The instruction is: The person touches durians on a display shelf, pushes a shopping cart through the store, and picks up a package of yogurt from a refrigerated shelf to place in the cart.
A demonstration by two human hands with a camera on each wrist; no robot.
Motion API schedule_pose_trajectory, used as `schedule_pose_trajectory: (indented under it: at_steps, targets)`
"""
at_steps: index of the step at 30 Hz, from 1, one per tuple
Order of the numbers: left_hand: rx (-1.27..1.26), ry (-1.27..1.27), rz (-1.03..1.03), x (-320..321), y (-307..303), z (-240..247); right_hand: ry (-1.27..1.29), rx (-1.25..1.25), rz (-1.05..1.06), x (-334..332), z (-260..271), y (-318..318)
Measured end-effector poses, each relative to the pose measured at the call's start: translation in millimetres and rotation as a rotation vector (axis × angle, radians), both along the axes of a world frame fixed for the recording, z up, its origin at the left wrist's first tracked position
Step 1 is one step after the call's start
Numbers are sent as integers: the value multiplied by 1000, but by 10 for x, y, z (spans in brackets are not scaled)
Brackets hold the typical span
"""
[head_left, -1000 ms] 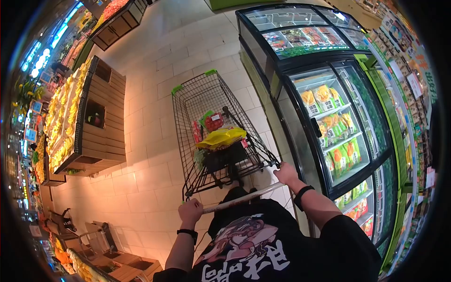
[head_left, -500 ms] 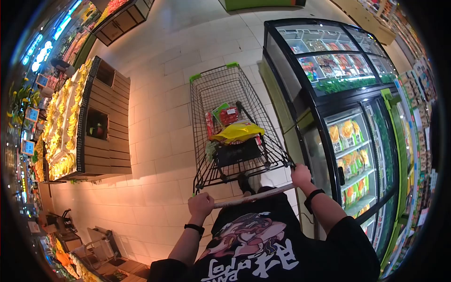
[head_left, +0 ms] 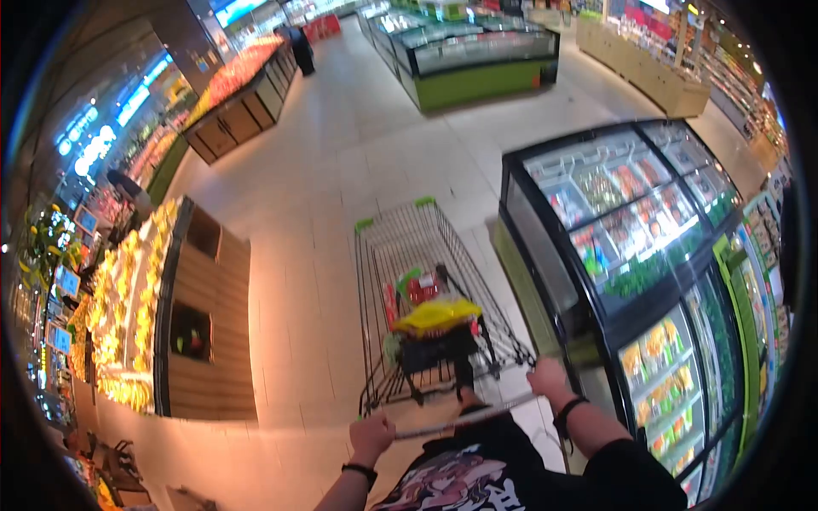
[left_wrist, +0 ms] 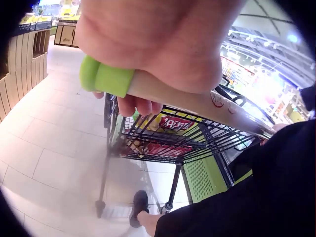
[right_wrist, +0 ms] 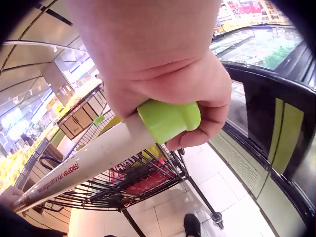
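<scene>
Both hands clamp the cart handle (head_left: pixel 464 419). Left hand (head_left: pixel 372 436) is curled round the left end; right hand (head_left: pixel 550 379) is curled round the right end, just beside a green end cap (right_wrist: pixel 168 118). Hands are well apart. Cart (head_left: pixel 409 247) stands on the tiled floor (head_left: pixel 341 170), directly ahead of the person, between a wooden fruit stand (head_left: pixel 213 341) and a glass-topped freezer (head_left: pixel 630 196). Yellow bag (head_left: pixel 436 315) lies in the cart, with red packs (head_left: pixel 422 288) just beyond it.

Tiled floor (head_left: pixel 358 162), glass-fronted freezers (head_left: pixel 648 255)
</scene>
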State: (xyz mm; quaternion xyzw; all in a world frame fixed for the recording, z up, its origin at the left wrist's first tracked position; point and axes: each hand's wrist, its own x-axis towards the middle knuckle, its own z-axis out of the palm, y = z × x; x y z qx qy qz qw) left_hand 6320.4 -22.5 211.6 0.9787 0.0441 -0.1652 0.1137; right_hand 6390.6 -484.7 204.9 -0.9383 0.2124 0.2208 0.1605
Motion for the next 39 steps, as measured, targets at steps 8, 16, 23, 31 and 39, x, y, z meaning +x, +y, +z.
schedule_pose_trajectory:
  at_steps: [8,16,23,31,39]
  targets:
    - [26,87,18,1437,314,-99,-9,142,-43,1410,-93,219]
    - [-10,40,38,2791,515,-122,10,122,-60,2815,-32,432]
    - [16,-14,26,4078,671,-189,-7,67,-93,4066,15,643]
    - [-44,-4,-39,5675,1054,-174,-180,51,-191,5407,29,993]
    - [-12,37,-35,7229,1247,-63,-243,42,-174,6768,6,1279]
